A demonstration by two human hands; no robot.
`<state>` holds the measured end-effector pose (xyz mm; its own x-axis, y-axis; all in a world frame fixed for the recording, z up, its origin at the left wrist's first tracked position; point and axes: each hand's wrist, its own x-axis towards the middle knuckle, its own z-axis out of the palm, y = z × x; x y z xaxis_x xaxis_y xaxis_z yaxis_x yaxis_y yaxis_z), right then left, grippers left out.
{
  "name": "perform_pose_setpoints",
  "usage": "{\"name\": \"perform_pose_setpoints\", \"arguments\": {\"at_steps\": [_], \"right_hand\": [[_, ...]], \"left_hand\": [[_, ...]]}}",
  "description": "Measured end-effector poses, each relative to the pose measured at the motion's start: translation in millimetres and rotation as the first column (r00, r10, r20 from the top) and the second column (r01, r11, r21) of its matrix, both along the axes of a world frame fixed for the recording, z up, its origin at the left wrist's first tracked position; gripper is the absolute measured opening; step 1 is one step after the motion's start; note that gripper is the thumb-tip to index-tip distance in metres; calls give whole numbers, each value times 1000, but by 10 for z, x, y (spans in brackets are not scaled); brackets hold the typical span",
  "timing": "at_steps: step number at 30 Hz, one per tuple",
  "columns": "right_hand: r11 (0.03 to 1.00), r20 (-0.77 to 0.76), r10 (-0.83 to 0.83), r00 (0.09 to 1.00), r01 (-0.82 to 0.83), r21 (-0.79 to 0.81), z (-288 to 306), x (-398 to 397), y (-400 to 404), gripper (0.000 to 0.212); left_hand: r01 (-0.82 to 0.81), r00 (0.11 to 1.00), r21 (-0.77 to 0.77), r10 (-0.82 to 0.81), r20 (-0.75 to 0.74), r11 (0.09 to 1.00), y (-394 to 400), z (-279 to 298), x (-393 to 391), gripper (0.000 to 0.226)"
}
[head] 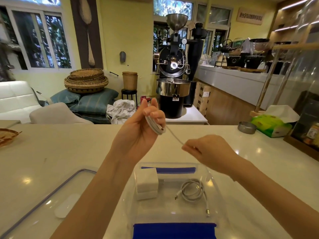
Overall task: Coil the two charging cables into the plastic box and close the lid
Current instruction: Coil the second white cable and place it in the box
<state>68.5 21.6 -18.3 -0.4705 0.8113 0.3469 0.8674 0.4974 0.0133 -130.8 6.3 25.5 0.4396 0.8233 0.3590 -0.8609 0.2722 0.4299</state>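
So the white cable (174, 136) that's being wound is up in the air above the box, most of it already a flat round coil sitting in the left hand (138, 131), fingers (156, 114) curled around the loops. A short straight tail runs from the coil down to the right hand (207, 150), which pinches the end between thumb and fingertips; it looks pretty taut.

Right below, the clear plastic box (214, 195) sits open on the bench (69, 149). It's rectangular with rounded corners and has blue clip flaps (174, 230) at the near and far ends. Inside on the right lies the second cable (191, 188), thin and greyish-white, in a loose round coil with both metal plug ends sticking out toward the near side. On the left inside are two white blocky chargers (147, 181), smooth and square, just beside each other.

The see-through lid (43, 200), with a purple-ish seal around the rim, lies flat on the glossy pale bench left of the box. Far right there's a green tissue pack (269, 125) and a small round metal tin (246, 127).
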Motion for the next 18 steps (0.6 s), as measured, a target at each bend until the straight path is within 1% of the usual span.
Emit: {"name": "perform_pose_setpoints", "arguments": {"at_steps": [1, 2, 3, 5, 8, 11, 13, 15, 17, 18], "right_hand": [[1000, 87, 26, 996, -27, 4, -10, -39, -79, 34], [998, 129, 63, 990, -63, -8, -19, -80, -150, 34], [994, 144, 107, 984, -104, -33, -21, -126, -218, 33], [983, 161, 183, 970, -174, -65, -5, -210, -322, 32], [978, 182, 204, 962, -191, -89, 59, -265, -393, 30], [979, 237, 200, 951, -187, -76, 115, -282, -409, 28], [980, 275, 199, 941, -185, -73, 145, -301, -406, 28], [981, 313, 194, 930, -187, -51, 176, -317, -391, 25], [977, 347, 189, 918, -210, 22, 240, -302, -353, 19], [974, 359, 180, 916, -218, 67, 283, -283, -332, 18]], "left_hand": [[-62, 998, -16, 62, -21, 998, 57, -10, -3, 37], [-123, 992, -35, 121, -45, 992, 115, -28, -2, 41], [-178, 982, -51, 174, -73, 983, 174, -54, 6, 42], [-262, 956, -50, 252, -153, 964, 285, -137, 24, 35], [-346, 890, 26, 336, -307, 938, 386, -295, 28, 32], [-384, 803, 133, 402, -441, 914, 422, -409, 7, 30], [-393, 707, 252, 466, -533, 884, 419, -446, 18, 30], [-375, 558, 402, 549, -622, 836, 401, -467, 58, 30], [-330, 399, 531, 625, -671, 780, 377, -479, 105, 29], [-300, 348, 571, 645, -680, 764, 368, -484, 122, 29]]}}
